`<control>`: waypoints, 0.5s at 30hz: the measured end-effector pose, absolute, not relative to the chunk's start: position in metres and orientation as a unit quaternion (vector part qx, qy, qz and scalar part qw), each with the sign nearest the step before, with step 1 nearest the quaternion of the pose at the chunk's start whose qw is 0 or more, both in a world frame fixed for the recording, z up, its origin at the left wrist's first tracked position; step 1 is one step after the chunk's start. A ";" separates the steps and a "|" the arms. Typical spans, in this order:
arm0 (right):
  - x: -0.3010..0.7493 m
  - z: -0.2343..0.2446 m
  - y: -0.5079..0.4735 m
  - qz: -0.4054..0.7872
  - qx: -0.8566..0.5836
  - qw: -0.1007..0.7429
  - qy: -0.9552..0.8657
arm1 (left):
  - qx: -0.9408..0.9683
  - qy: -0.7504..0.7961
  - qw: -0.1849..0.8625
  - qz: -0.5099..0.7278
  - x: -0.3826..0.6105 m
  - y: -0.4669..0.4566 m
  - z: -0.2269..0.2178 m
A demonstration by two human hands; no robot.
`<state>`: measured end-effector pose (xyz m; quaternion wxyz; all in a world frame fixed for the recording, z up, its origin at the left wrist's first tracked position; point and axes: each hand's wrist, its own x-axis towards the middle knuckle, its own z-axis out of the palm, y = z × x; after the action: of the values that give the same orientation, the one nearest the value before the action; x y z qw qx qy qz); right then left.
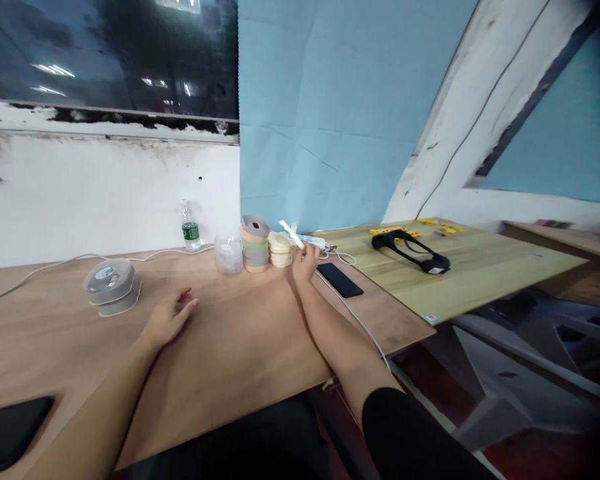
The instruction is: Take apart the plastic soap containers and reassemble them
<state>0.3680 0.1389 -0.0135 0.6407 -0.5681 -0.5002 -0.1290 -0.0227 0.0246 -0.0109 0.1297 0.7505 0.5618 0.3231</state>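
My right hand (305,261) reaches far across the wooden table (240,340) and pinches a thin pale yellow stick-like piece (291,234), held tilted up beside a low stack of yellow lids (280,250). Just left of that stands a taller stack of pastel bowls (255,244) and a clear plastic cup (229,254). My left hand (170,319) lies palm down on the table, fingers loosely stretched, holding nothing. A grey round lidded container (111,287) sits to its left.
A black phone (340,279) lies right of my right hand, with a white cable (355,320) running past it. A water bottle (191,228) stands by the wall. A black strap device (413,252) and yellow pieces (395,232) lie on the lighter table (480,267). A dark pad (7,433) lies near left.
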 end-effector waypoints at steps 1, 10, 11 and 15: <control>0.367 -0.012 0.141 -0.130 -0.564 0.642 -0.503 | 0.749 0.564 0.131 0.322 -0.023 0.024 -0.011; 0.372 0.013 0.169 0.044 -0.526 0.755 -0.389 | 0.751 0.562 0.129 0.321 -0.023 0.025 -0.012; 0.373 0.014 0.174 0.081 -0.527 0.757 -0.378 | 0.751 0.561 0.130 0.323 -0.023 0.026 -0.013; 0.377 0.014 0.191 0.189 -0.562 0.724 -0.353 | 0.752 0.562 0.134 0.317 -0.023 0.025 -0.014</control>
<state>0.3770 0.1905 0.0139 0.7235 -0.5624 -0.3530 0.1886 -0.0228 0.0255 -0.0137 0.1339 0.7519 0.5620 0.3175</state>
